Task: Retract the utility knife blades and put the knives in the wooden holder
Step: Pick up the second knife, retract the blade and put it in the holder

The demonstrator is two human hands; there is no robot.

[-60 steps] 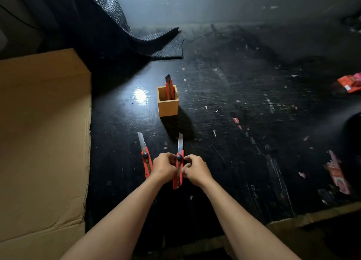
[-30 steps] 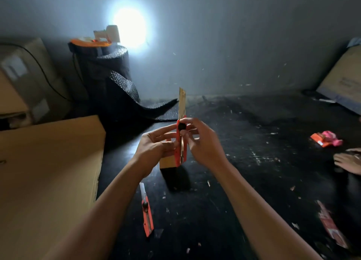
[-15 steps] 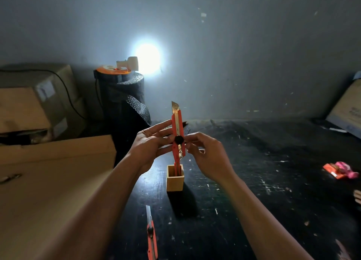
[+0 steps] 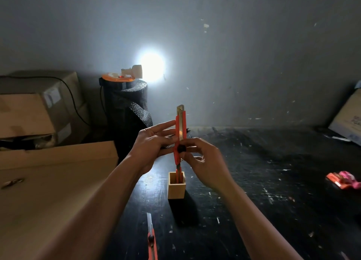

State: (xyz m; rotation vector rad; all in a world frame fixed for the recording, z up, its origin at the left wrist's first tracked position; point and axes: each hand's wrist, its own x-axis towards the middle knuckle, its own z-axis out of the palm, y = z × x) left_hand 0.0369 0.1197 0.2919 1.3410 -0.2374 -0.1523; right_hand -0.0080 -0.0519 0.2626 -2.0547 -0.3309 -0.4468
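An orange utility knife (image 4: 180, 130) is held upright at frame centre, pinched between the left hand (image 4: 154, 144) and the right hand (image 4: 203, 160), with only a short blade tip exposed at its top. Directly below it, a wooden holder (image 4: 176, 189) is seen on the black table (image 4: 273, 181), containing one orange knife standing upright. A second knife (image 4: 152, 238), blade extended, is noted lying at lower centre.

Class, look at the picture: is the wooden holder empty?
No. One red utility knife already stands inside the wooden holder, below the knife held in both hands.
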